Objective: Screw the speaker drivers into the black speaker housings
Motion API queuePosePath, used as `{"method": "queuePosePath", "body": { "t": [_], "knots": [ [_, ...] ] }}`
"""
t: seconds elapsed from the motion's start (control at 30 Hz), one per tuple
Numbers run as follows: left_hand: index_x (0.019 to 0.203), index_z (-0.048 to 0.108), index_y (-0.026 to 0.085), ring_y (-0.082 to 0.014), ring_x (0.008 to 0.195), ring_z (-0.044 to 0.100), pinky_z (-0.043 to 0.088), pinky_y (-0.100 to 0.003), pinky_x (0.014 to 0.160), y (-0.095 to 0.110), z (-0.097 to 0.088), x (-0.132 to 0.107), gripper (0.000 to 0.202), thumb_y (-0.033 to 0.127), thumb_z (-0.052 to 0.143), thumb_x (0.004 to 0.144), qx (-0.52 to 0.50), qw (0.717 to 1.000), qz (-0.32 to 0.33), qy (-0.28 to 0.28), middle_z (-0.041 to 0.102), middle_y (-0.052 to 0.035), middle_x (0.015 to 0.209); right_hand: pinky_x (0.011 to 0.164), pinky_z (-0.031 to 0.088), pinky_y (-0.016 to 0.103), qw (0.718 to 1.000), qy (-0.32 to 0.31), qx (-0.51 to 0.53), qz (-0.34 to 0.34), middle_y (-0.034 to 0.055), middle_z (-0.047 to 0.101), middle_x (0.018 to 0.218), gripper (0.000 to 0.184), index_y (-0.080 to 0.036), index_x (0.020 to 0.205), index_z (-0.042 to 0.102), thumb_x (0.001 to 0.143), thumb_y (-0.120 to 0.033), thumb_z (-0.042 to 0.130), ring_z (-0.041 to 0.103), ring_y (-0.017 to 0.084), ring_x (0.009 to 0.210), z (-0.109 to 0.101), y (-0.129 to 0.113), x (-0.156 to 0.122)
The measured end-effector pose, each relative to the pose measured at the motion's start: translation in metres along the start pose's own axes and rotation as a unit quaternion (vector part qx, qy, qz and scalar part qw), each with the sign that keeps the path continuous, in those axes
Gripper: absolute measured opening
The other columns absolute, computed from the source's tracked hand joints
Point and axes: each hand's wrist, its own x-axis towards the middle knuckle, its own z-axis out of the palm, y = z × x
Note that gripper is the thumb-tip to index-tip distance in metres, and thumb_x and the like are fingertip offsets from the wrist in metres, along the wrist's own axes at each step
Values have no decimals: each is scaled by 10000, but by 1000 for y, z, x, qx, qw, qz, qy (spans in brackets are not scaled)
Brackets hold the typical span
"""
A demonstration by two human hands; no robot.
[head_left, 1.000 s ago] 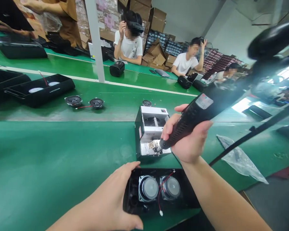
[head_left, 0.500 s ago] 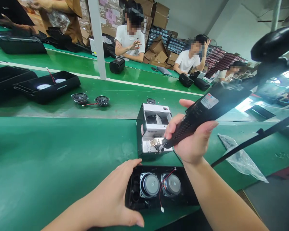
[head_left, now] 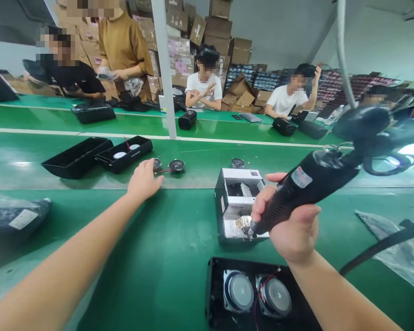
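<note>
In the head view, the left hand (head_left: 143,181) stretches far out over the green bench (head_left: 152,257), palm down, fingers released and holding nothing. Its fingertips lie at the near one of two loose speaker drivers (head_left: 176,165), partly hiding it; whether they touch it cannot be told. The two drivers sit side by side at the far edge of the bench strip, joined by a thin red wire (head_left: 163,171), just right of two black trays (head_left: 124,155). They look small and light but dense for their size because of the magnets. The cones are probably fragile and the wire is easy to snag, so the stiff outer rim seems the safer place to hold them. The right hand (head_left: 293,230) is clenched round the ribbed grip of an electric screwdriver (head_left: 310,181), whose bit rests at the front of a white-topped screw feeder (head_left: 241,174). Nearest the camera lies an open black speaker housing (head_left: 215,294) with two mounted drivers. A clear plastic bag (head_left: 400,253) lies to the right. Other people sit at the line beyond.
</note>
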Motion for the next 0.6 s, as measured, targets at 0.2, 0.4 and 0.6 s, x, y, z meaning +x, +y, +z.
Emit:
{"method": "queuePosePath", "body": {
  "t": [0.2, 0.4, 0.6],
  "knots": [
    [1529, 622, 211, -372, 1472, 582, 486, -662, 1236, -26, 16, 53, 542, 443, 748, 1055, 76, 997, -19, 13, 574, -148, 1633, 456, 487, 307, 1000, 4, 17, -7, -8, 688, 698, 694, -237, 1276, 701, 956, -848, 625, 605, 166, 492, 1, -1, -3],
    [1487, 658, 177, -351, 1403, 652, 542, -600, 1193, -26, -2, 37, 533, 520, 695, 1080, 37, 999, -37, 14, 674, -140, 1522, 439, 449, 324, 1000, 21, 21, 3, -19, 670, 684, 708, -264, 1366, 682, 973, -846, 588, 584, 178, 472, -3, -1, 0],
    [1568, 632, 251, -320, 1275, 719, 564, -528, 1163, -42, -40, -51, 692, 691, 570, 1037, 8, 994, -106, 39, 749, -50, 1380, 453, 430, 335, 999, 32, 16, 4, -31, 646, 673, 649, -294, 1387, 674, 1019, -809, 532, 571, 176, 472, -5, -1, 5]
  ]
}}
